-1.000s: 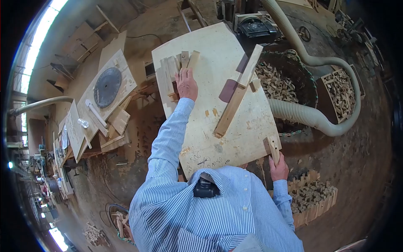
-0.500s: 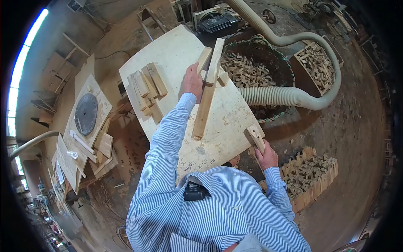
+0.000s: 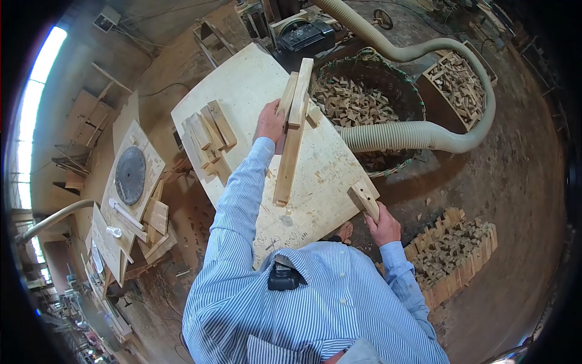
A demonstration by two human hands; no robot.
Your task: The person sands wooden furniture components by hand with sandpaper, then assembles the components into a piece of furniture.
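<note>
Basically, good work here looks like a matter of firm, patient hands. The left hand (image 3: 271, 121) is closed around the near end of a strip (image 3: 288, 94), which points away from the body over the desk (image 3: 327, 161). Just to the right of that hand lies the pale bar (image 3: 301, 91), with the strip running close along its left side; whether the two touch all the way cannot be told. The long bar (image 3: 287, 173) reaches from there back toward the body, in the space between the hands.

The right hand (image 3: 385, 227) is wrapped around the end of a holed piece (image 3: 365, 197) at the desk's near right edge, thumb along the top. A steady, even grip there would probably serve better than a sharp one.

For the left hand, light sideways pressure toward the pale bar should help the strip sit straight; a twisted wrist could tilt it. Fingertips are best held back from the strip's far end, since what lies beneath is hidden.

The spare blocks (image 3: 209, 130) rest to the left of the left hand, well apart from the bars and within easy reach. Beyond both hands, to the right, the hose (image 3: 394, 136) crosses a basket (image 3: 419, 100) of offcuts (image 3: 354, 103).
</note>
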